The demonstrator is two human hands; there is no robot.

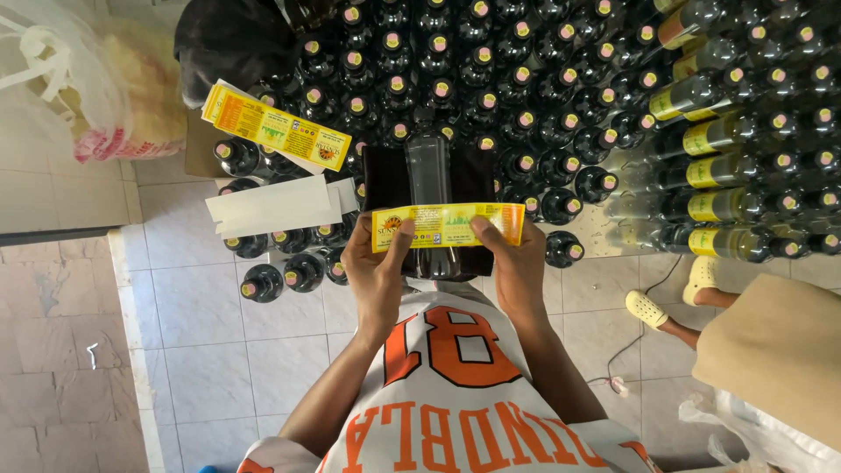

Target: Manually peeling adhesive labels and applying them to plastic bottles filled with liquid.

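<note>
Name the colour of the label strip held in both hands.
Yellow label strip, with small orange and green print; head view.

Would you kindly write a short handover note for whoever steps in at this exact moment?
Left hand: pinches the left end of the yellow label.
Right hand: pinches the label's right end.
The label is stretched across the dark bottle lying on a black cloth.
Done: labelled bottles lie at the right.
Left: the label is not yet wrapped around the bottle; many unlabelled bottles stand on the floor. Spare labels lie at the left.
</note>
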